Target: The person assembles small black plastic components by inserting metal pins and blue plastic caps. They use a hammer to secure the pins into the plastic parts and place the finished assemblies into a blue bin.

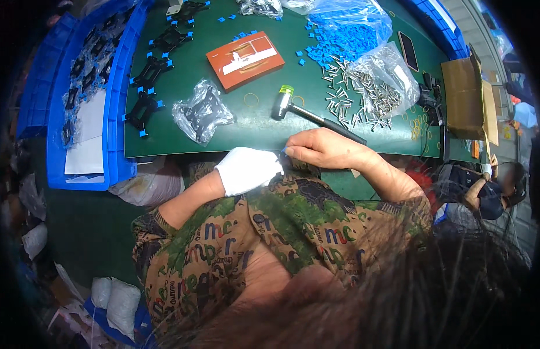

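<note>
At the near edge of the desk (270, 131), the gloved left hand (246, 170) and the bare right hand (325, 148) pinch a tiny blue part (283, 152) together. It looks light and hard; fingertips suit it. A clear bag (345, 26) holds blue bits. Another bag (386, 78) holds metal pins.

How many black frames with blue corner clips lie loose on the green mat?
4, in a column along the mat's left edge: frame one, two, three, four. More may be hidden in bags.
</note>
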